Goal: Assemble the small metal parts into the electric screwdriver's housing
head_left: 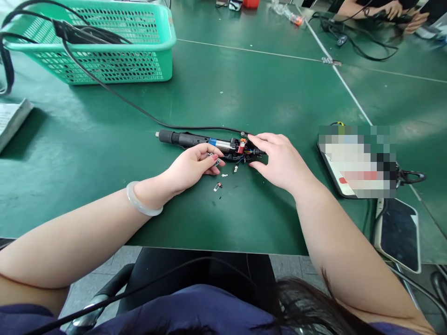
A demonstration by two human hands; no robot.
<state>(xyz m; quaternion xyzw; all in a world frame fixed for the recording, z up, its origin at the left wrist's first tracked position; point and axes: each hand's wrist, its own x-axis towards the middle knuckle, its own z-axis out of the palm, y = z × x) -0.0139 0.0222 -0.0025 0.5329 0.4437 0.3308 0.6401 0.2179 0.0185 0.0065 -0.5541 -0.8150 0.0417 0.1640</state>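
Note:
An electric screwdriver (pixel 195 140) lies across the green table with part of its casing off, so a silver motor, a red switch (pixel 241 146) and coloured wires show. Between the thumb and fingers of my left hand (pixel 190 167) is a small grey metal part (pixel 217 162), mostly covered by the fingertips. That hand rests at the tool's near side. My right hand (pixel 279 156) spans the wired end of the screwdriver, forefinger at its far side and thumb at its near side. Small loose metal pieces (pixel 236 168) and a tiny metal-and-red part (pixel 217 187) lie just below the tool.
A green plastic basket (pixel 115 65) with black cables stands at the back left. One black cable (pixel 139 110) runs toward the tool. To the right are a blurred-out flat item (pixel 356 163) and a phone (pixel 400 235). Another person's hands (pixel 394 11) are at the far right.

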